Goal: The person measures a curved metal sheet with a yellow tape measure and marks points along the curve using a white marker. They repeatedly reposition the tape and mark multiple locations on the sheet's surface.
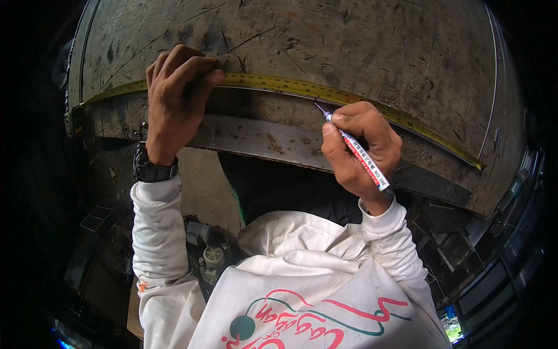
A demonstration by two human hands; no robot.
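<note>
A yellow tape measure blade (279, 83) is stretched lengthwise along the near part of a scarred wooden workbench (349, 46), its case (74, 121) set at the left corner. Along the blade's near edge a thin pale rod (261, 89) is seen. A marker pen (363, 157) is gripped between thumb and bent fingers of the right hand (372, 142), its uncapped tip brought down beside the blade. The left hand (174, 96) is curled over the blade, fingers partly bent; whether anything is pinched is not shown. The laying-out of the tape appears done; the marking seems under way, with no finished mark to be made out for certain. The stretch of blade under the left palm is hidden, the finer graduations are hard to read, and the machinery below the bench is lost in shadow.
</note>
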